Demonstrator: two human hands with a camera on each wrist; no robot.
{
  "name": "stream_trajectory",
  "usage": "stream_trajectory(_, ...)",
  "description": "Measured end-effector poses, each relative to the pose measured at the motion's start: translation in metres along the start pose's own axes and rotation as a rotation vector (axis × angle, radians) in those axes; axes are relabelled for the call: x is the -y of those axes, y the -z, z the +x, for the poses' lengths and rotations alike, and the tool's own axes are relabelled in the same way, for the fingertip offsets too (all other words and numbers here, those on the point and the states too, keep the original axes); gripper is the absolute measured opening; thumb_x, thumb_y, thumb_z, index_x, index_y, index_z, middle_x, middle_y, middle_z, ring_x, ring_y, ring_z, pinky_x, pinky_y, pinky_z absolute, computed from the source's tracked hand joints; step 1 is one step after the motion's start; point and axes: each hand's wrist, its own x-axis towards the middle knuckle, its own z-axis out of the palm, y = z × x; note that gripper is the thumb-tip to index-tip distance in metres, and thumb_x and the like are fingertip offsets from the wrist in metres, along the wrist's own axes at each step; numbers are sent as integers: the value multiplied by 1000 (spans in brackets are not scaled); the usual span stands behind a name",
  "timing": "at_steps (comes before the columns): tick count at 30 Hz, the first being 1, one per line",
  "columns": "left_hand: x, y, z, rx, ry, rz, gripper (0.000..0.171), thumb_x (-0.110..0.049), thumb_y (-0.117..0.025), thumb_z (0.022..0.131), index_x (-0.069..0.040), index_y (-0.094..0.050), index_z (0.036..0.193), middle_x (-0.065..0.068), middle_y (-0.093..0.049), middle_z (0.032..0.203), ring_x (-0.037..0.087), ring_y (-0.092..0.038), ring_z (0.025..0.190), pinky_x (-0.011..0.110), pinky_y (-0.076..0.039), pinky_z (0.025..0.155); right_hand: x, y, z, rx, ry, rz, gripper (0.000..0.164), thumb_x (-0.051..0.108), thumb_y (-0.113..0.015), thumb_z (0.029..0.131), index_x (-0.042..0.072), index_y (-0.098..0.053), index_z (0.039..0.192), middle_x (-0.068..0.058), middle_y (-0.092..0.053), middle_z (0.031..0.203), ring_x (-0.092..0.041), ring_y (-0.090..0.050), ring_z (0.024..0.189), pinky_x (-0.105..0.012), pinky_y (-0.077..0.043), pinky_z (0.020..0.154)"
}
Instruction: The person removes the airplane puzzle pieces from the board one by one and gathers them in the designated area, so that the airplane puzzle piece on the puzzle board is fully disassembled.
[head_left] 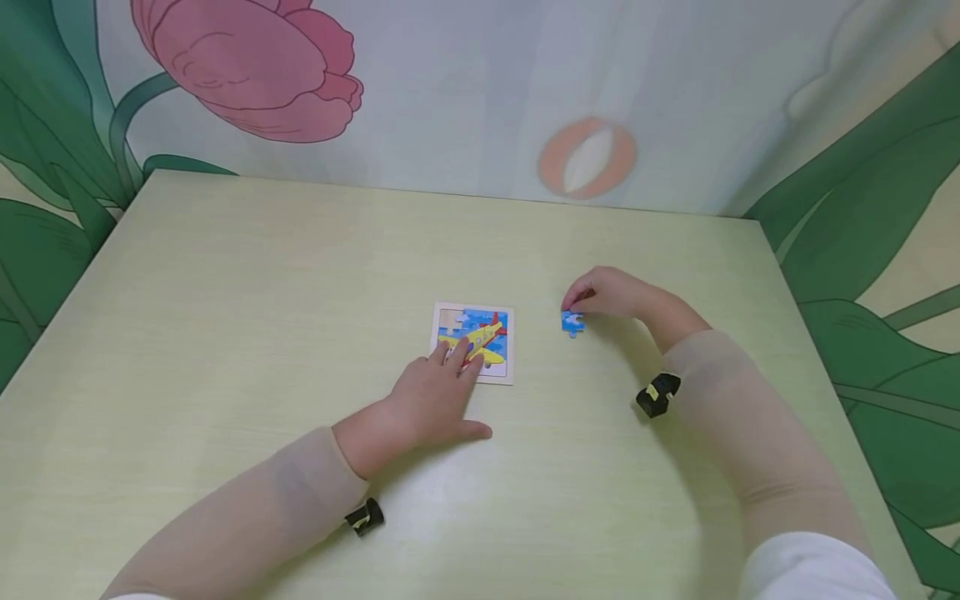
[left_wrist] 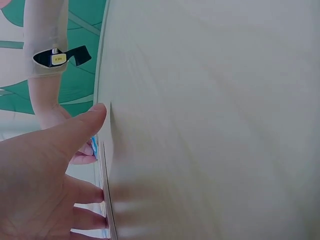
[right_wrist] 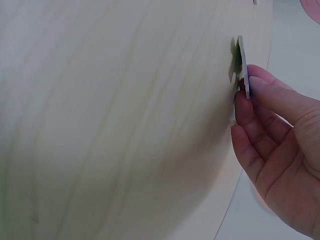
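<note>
And here's the right hand (head_left: 615,292), out beside the puzzle board (head_left: 511,354), thumb and finger pinching a blue puzzle piece (head_left: 572,322) by one edge; the left hand (head_left: 435,400) has its fingers spread over the board's near left part, thumb stuck out clear of it (whether those fingers press or barely touch, I can't tell); the board lies flat on the table (head_left: 262,292), a bare gap at its upper left.

Danger spots, then; a hold that close to the edge could let the piece swivel or slip; a wrong turn could leave its knobs riding on the neighbours; and those spread fingertips, so near the gap, could crowd it or nudge a fitted piece loose!

Now the angles; only the head view gives the yellow plane (head_left: 480,339) and the gap; the right wrist view turns the piece edge-on, wafer thin, its shadow showing beside it on the table, so it looks raised; the left wrist view has the board as a low side-on strip at the fingers, its printed face hidden.
</note>
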Motion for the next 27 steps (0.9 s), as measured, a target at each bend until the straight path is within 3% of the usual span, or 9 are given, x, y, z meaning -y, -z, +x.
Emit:
stream_trajectory(12, 1, 2, 2, 16, -6, -9, 92, -70, -50, 80, -9, -31, 146, 17, -22, 151, 40, -26, 134, 46, -39, 98, -3, -2, -5, -36, -19, -7, 13, 4, -60, 89, 1, -70, 98, -11, -68, 100, -25, -59, 96, -42, -41, 93)
stream_trajectory(19, 3, 1, 4, 24, -12, -7, 92, -70, -49, 80, -9, -31, 146, 17, -22, 151, 40, -25, 134, 47, -40, 97, 4, -5, 4, -150, -112, 13, 18, 14, -60, 92, 6, -69, 104, -10, -65, 109, -26, -54, 103, -43, -40, 95)
stream_trajectory(22, 3, 1, 4, 26, -11, -14, 92, -70, -50, 79, -10, -31, 146, 17, -21, 152, 40, -26, 134, 47, -40, 97, 14, -9, 14, -172, -95, 39, 19, 15, -60, 92, 7, -69, 106, -9, -64, 110, -25, -54, 101, -41, -42, 92)
stream_trajectory(27, 4, 3, 3, 20, -12, -18, 91, -69, -51, 79, -10, -33, 145, 16, -23, 151, 39, -27, 134, 47, -40, 96, 37, -19, 37, -106, 4, 58, 19, 15, -59, 92, 10, -69, 108, -5, -65, 111, -21, -55, 104, -37, -42, 94)
